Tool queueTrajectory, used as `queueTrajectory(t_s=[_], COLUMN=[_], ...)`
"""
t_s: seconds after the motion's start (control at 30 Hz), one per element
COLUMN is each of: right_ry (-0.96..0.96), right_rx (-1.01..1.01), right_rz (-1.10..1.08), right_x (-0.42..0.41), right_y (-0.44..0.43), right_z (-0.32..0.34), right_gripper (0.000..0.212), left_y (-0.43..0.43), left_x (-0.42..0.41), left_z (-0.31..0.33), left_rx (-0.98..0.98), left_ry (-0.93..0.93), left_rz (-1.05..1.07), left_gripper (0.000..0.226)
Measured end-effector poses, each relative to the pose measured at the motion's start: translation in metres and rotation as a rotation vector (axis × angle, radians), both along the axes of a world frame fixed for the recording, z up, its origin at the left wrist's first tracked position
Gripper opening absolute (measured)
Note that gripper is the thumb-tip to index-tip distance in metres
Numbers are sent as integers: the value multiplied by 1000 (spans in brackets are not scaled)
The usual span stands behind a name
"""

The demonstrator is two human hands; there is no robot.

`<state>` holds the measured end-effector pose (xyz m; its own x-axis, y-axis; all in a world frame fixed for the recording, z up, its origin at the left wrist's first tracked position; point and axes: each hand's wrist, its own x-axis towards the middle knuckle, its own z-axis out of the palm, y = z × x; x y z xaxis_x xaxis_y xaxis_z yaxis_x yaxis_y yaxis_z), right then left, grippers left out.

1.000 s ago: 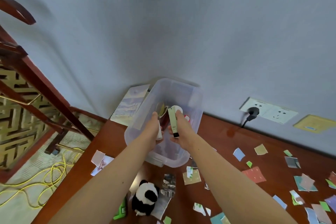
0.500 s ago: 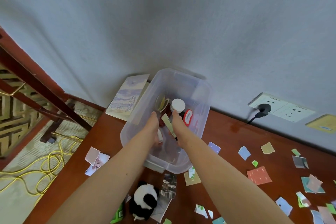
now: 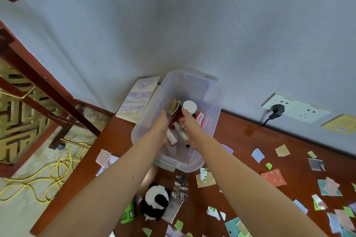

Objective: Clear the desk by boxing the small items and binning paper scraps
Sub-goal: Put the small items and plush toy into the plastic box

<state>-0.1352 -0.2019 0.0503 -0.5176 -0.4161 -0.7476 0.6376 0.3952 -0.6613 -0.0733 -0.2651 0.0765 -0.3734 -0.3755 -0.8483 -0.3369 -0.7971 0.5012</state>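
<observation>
Inside one clear box [image 3: 212,102], my left hand [image 3: 159,131] grips one white tube [image 3: 172,138]. My right hand [image 3: 192,133] meets one green tube [image 3: 180,132]; grip unclear.

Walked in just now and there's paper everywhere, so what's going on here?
A person is tidying the desk. Both hands are down inside the clear box: the left hand holds a small white tube, and the right hand is beside a pale stick, though its grip is hidden. A white-capped jar and a red item already lie in the box. The toy panda and many paper scraps are still out on the desk.
</observation>
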Motion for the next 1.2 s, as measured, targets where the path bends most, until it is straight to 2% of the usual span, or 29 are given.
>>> queueTrajectory(t_s=[0.1,0.2,0.33,0.5,0.7,1.0,1.2], right_ry=[65,257,451,488,445,369,437], right_rx=[-84,-165,-224,-246,-254,-176,-103], right_rz=[-16,-72,-85,-93,16,288,380], right_x=[7,25,54,89,126,165,174], right_y=[15,33,66,98,134,161,158], right_z=[31,56,75,74,66,36,19], right_gripper=[35,13,19,19,22,24,32], left_y=[8,21,44,79,118,152,140], left_x=[7,21,47,90,138,198,219], left_z=[9,19,31,43,43,21,-4], left_rx=[-158,-269,-456,-587,-590,-614,-629], left_ry=[27,107,187,216,195,20,-87], left_rz=[-27,-18,41,111,209,226,185], left_gripper=[29,22,26,25,22,23,17])
